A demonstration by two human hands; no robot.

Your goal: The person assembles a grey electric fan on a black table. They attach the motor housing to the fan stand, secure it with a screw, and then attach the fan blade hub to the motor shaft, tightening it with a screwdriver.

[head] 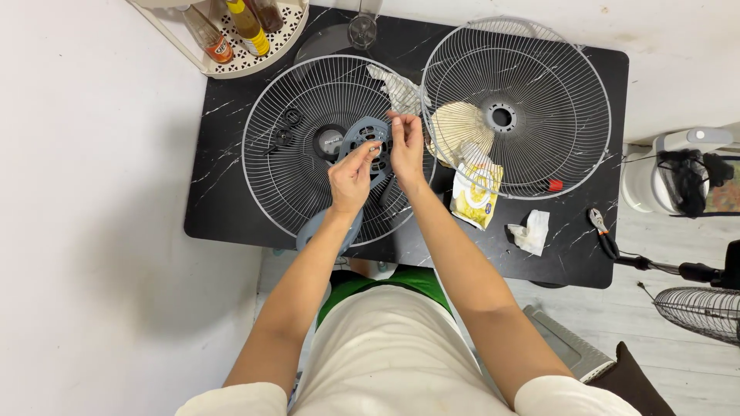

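Both my hands meet over a grey-blue fan blade held above the left wire fan guard on the black marble-patterned table. My left hand pinches the blade's hub from below. My right hand grips the hub's right side, fingers closed on it. One blade lobe hangs down past the guard's near rim beside my left wrist. A second wire fan guard lies to the right, apart from both hands.
A crumpled rag lies between the guards. A yellow-and-white packet, white tissue, red cap and pliers are on the table's right part. A bottle rack stands back left. A white fan body stands at right.
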